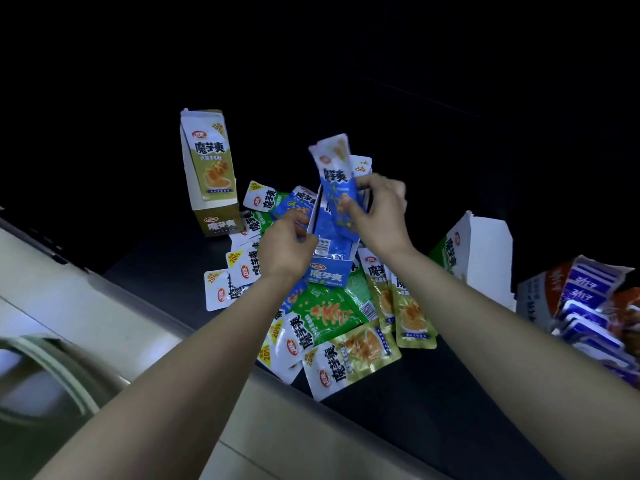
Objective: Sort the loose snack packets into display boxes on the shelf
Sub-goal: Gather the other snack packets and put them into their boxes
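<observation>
A pile of loose snack packets [332, 317], green, blue and olive-gold, lies on a dark shelf [433, 403]. In the middle stands a blue display box [327, 271] with blue packets inside. My right hand [377, 213] pinches a blue packet [337, 188] upright over the open box. My left hand [287, 244] grips the box's left wall with curled fingers. An olive-gold display box [211, 174] stands upright at the back left. A green and white display box [478, 251] stands to the right.
At the far right sits a box of purple and white packets [585, 306] with orange ones beside it. The shelf's pale front edge [277, 410] runs diagonally below the pile. The back of the shelf is dark.
</observation>
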